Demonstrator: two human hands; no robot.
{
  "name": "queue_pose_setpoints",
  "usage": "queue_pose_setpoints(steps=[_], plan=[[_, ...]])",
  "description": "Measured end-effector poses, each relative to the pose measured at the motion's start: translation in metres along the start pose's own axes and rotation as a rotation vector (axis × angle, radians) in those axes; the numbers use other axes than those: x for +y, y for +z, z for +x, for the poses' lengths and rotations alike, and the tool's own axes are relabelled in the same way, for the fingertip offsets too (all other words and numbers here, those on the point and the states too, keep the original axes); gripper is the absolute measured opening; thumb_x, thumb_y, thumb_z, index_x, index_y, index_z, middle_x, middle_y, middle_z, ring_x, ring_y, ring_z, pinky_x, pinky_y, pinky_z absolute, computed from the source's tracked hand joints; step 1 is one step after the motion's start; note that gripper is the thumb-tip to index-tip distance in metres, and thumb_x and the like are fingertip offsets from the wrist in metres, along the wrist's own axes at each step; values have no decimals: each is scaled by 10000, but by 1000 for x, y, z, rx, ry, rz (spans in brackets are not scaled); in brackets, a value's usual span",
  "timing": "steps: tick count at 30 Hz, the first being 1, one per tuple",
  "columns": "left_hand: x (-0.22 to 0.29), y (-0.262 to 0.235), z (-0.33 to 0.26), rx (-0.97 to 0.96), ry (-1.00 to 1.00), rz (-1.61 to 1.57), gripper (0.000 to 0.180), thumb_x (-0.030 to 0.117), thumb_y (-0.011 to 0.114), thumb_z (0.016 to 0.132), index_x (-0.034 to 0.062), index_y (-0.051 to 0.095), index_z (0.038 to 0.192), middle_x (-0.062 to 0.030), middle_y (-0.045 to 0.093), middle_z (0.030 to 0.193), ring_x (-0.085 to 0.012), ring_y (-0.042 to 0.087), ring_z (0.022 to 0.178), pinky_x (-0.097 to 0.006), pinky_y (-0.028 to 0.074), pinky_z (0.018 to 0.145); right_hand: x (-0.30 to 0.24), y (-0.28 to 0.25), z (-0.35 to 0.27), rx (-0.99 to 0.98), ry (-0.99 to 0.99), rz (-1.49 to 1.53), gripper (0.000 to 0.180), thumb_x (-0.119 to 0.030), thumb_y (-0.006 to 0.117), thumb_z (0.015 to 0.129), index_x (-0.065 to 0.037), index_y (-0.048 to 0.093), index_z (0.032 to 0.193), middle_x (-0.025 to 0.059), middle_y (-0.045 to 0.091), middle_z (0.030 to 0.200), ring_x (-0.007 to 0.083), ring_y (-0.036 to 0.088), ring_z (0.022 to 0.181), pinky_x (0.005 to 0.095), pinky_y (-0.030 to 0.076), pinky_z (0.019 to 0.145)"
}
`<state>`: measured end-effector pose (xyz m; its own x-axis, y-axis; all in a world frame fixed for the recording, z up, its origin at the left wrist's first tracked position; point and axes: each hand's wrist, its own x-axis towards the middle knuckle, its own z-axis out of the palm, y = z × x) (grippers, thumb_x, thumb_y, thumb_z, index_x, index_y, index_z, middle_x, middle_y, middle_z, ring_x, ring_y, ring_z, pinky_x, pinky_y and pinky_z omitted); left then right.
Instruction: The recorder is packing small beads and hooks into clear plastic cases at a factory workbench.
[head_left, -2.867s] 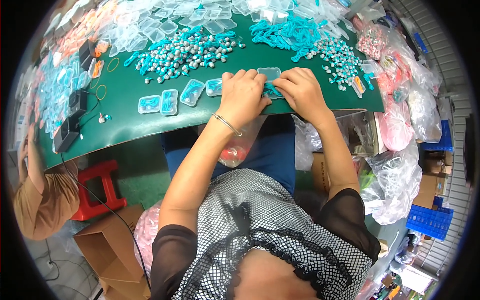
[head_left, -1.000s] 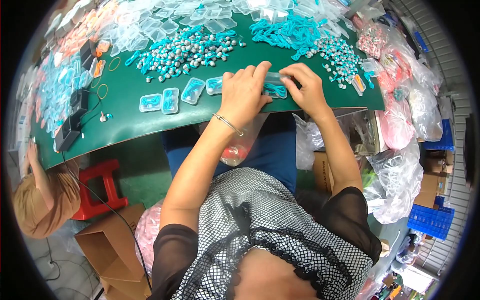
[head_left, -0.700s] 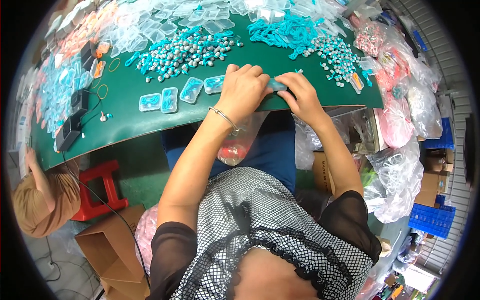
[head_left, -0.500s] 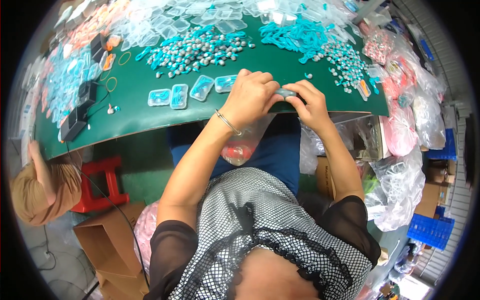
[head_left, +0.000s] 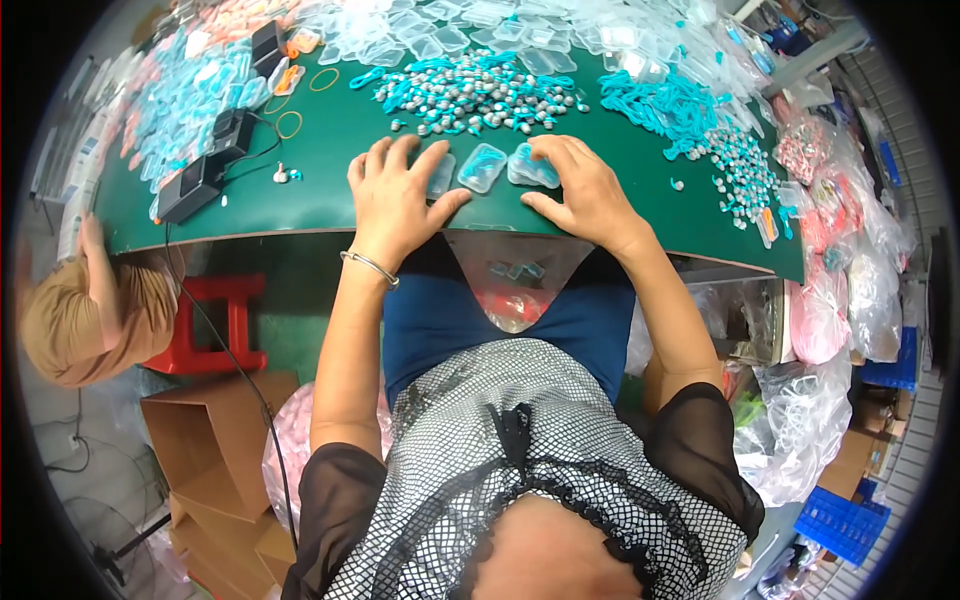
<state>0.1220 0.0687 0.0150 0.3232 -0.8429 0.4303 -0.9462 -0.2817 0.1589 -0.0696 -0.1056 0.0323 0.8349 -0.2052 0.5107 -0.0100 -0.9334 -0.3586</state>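
Note:
My left hand (head_left: 393, 198) rests palm-down over the front of the green table, its fingers spread. Beside its thumb lies a small clear plastic case (head_left: 441, 176), partly hidden by the fingers. A second case (head_left: 483, 168) with teal cord inside lies between the hands. My right hand (head_left: 588, 193) is open, thumb and fingers apart, with its fingertips at another filled case (head_left: 530, 168) that seems to overlap one more. A clear plastic bag (head_left: 515, 300) hangs at the table edge between my legs, with a few small cases showing in it.
Behind the cases lie a pile of teal cords with silver-grey beads (head_left: 475, 92), teal cords (head_left: 655, 105) and loose beads (head_left: 745, 180). Empty clear cases (head_left: 540, 40) cover the far side. Black boxes (head_left: 190, 187) with a cable stand left. Another person (head_left: 100, 315) sits at far left.
My hands have parted and let go of the small case they were pinching together. The cases at the left of the row are no longer visible there. The view has shifted left.

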Motion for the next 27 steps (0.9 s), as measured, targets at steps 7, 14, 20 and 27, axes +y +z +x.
queue_pose_setpoints(steps=[7,14,20,27], plan=[[-8,1,-4,48,-30,-42,469,426,716,816,208,644,1225,-60,589,1265,-300,500,1209,-525,314,1030,9,14,6,2,-34,23,406,-53,715,747,-62,503,1092,136,592,1075,342,591,1014,433,489,842],[-20,1,-3,92,12,-29,412,385,734,774,213,671,1143,-48,615,1177,-276,550,1070,-500,381,877,-10,14,46,-310,-161,-66,637,-19,677,703,-175,530,1303,121,560,1269,340,591,1050,427,522,876],[-8,7,-3,146,-88,-90,386,315,720,767,198,655,1129,-34,638,1082,-279,573,993,-478,422,804,-19,21,74,-524,-139,-168,616,-5,636,711,-179,539,1294,72,587,1232,360,614,996,465,530,844],[21,12,-5,195,-48,-200,458,65,683,720,164,649,1165,-64,652,1056,-288,617,939,-397,488,778,-17,27,43,-385,-106,-181,505,-88,636,775,-171,545,1265,93,615,1090,344,646,878,448,547,742]])
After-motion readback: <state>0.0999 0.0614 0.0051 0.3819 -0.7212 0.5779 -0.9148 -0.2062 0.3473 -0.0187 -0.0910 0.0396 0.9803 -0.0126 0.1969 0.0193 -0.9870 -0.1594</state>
